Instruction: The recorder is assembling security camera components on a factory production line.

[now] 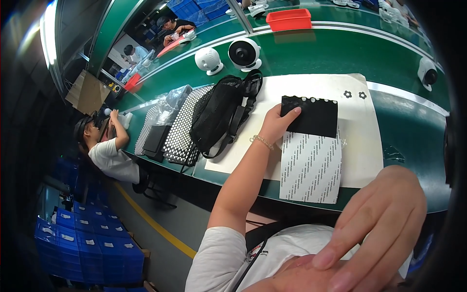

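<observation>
My left hand (278, 122) rests on the left edge of a black foam sheet (314, 116) with small holes along its top, fingers pressing it down. The sheet partly covers a white backing paper (311, 168) printed in rows, lying on a large white mat (360, 146). My right hand (379, 224) is raised close to the camera, fingers together and holding nothing, near my chest. Two small black flower-shaped pieces (354, 94) lie at the mat's far right.
A black mesh bag (219, 112) and perforated sheets (182, 129) lie left of the mat. Two white round cameras (228, 56) stand on the green conveyor (331, 53), another one (428, 73) at right. A red bin (289, 19) is behind. A seated person (109, 146) works at left.
</observation>
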The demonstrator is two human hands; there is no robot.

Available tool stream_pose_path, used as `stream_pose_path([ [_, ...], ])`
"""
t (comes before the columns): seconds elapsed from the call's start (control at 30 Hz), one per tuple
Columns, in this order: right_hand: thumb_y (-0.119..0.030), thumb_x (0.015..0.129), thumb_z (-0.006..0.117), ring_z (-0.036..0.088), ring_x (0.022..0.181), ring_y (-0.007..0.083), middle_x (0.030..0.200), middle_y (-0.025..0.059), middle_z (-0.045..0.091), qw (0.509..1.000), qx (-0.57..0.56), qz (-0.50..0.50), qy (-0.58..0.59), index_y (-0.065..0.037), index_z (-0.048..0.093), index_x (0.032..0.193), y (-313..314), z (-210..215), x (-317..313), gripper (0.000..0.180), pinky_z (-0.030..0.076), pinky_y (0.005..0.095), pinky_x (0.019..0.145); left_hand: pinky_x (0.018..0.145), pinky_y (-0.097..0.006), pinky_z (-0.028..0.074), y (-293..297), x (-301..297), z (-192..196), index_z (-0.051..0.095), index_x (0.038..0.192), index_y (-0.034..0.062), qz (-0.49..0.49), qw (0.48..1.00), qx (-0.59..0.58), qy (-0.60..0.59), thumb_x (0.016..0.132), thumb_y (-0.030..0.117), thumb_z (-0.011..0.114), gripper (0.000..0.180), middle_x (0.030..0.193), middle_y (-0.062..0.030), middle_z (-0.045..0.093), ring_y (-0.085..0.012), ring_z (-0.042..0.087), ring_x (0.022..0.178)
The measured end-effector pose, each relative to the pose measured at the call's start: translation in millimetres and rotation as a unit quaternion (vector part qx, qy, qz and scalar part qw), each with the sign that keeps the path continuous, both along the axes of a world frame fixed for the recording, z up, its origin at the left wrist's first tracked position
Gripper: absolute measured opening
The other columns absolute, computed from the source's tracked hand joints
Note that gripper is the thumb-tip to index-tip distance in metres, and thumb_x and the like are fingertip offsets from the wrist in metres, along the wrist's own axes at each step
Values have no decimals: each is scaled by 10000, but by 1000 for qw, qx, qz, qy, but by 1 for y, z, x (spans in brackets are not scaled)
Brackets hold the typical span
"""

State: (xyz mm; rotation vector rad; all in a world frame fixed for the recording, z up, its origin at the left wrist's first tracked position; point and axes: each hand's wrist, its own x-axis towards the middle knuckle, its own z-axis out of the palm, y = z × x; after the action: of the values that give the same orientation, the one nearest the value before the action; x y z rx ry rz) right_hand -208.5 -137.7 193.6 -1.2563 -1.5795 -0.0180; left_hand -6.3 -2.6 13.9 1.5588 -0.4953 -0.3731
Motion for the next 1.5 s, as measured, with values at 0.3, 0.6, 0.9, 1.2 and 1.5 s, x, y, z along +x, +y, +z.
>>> stream_pose_path([
  [0.3,-30,737,576,592,676,251,825,178,583,995,27,-82,48,23,560,839,5,-7,1,116,502,277,580,647,-219,429,-1,-1,2,574,893,-28,1,1000,5,-10,766,229,618,291,801,-35,587,-84,518,708],
  [0.6,-50,710,596,579,600,216,749,165,582,978,166,-110,60,31,592,716,13,-26,-2,81,461,254,494,647,-222,432,0,0,1,571,875,-32,7,1000,14,-5,758,234,627,296,792,-38,585,-87,522,707],
  [0.9,22,785,515,520,974,356,1066,275,487,990,-23,93,106,110,466,1064,-10,-17,9,297,465,377,783,646,-230,439,-3,1,-1,553,902,-54,-3,1000,6,-7,753,234,631,334,803,-65,589,-101,531,707],
  [1.2,64,747,546,534,947,369,1035,299,492,979,-52,115,157,126,471,1034,-9,-17,7,303,484,379,759,672,-234,441,-1,-2,5,563,909,-52,5,1000,20,-18,748,224,631,327,820,-74,600,-112,546,737],
  [1.5,95,698,585,539,963,335,1087,235,484,979,-94,108,144,76,486,1033,-17,-17,6,350,506,326,711,681,-238,448,-5,-1,4,573,917,-38,0,999,22,-26,745,218,631,314,833,-79,602,-120,555,744],
])
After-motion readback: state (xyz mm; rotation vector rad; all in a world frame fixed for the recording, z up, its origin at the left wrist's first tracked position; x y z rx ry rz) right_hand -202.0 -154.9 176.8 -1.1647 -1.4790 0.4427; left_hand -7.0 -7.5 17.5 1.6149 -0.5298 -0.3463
